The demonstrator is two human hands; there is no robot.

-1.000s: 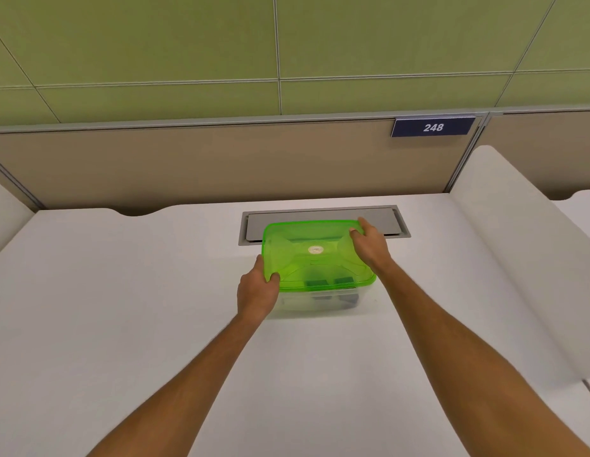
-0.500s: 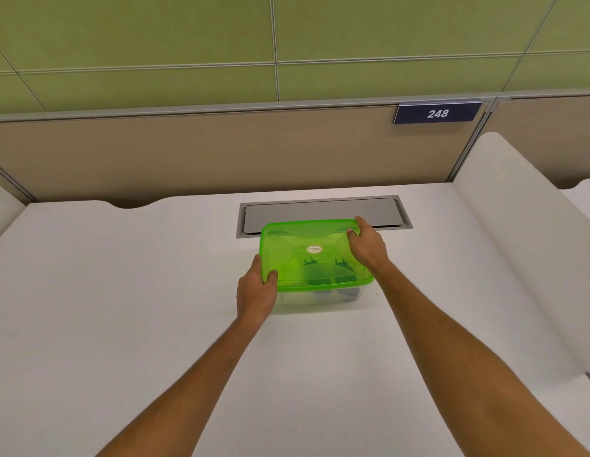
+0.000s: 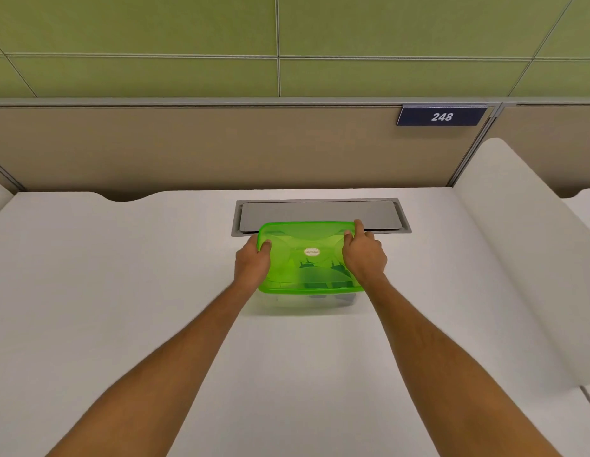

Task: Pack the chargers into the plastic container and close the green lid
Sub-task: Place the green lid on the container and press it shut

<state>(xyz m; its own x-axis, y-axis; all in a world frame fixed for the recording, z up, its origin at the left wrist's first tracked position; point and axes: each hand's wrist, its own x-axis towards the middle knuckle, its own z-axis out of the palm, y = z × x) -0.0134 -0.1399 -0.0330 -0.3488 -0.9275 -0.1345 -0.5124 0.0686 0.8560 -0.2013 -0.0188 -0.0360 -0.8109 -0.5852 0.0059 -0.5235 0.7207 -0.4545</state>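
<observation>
A translucent green lid (image 3: 307, 239) lies on top of the clear plastic container (image 3: 300, 300) in the middle of the white desk. Dark chargers (image 3: 323, 285) show through the lid and the container's front wall. My left hand (image 3: 252, 263) grips the lid's left edge, thumb on top. My right hand (image 3: 363, 255) rests on the lid's right side, fingers reaching its far right corner. Both hands press on the lid. The container's sides are mostly hidden under the lid and my hands.
A grey cable hatch (image 3: 320, 212) is set into the desk (image 3: 122, 291) just behind the container. A beige partition with a blue "248" sign (image 3: 441, 116) stands at the back. A white divider (image 3: 524, 258) rises along the right side.
My left hand has slid from the lid's near left corner further back along its left edge. The right hand stayed on the right side. The lid sits lower and flatter on the container.
</observation>
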